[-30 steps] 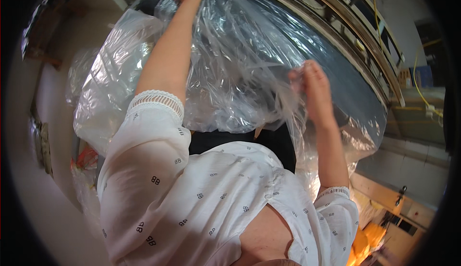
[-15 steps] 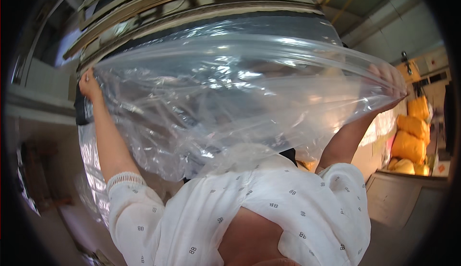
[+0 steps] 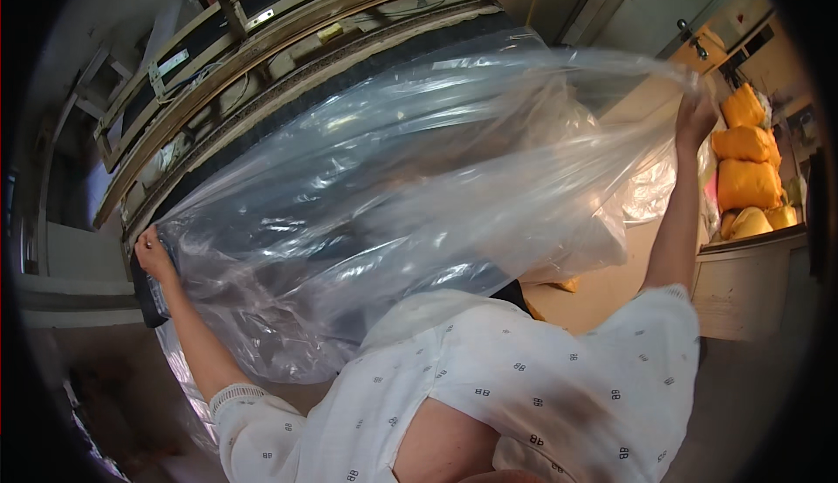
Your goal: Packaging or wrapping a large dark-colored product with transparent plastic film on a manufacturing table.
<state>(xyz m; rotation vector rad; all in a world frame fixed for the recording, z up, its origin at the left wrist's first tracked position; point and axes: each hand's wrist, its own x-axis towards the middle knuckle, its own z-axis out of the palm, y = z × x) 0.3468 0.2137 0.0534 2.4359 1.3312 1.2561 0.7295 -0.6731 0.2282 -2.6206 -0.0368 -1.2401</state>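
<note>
A wide clear plastic sheet (image 3: 375, 195) stretches between my two hands, wrinkled and shiny. At the left, my left hand (image 3: 154, 254) pinches one corner of it, low beside the edge of a dark-topped table (image 3: 332, 90). My right hand (image 3: 696, 116) is raised out to the right, closed around a gathered end of the sheet. Between the hands the film sags over the table and hangs down in front of my white patterned shirt. Most of the tabletop shows only through the film.
Behind the table runs a long wooden frame (image 3: 288, 16) with metal brackets and wires. To the right, several orange bundles (image 3: 749, 184) are stacked on a pale cabinet (image 3: 742, 295). More shiny plastic (image 3: 650, 188) hangs near my right arm.
My right hand has swung up and away from me, pulling its end of the sheet taut. My left hand appears lower in the view, and the view itself has turned.
</note>
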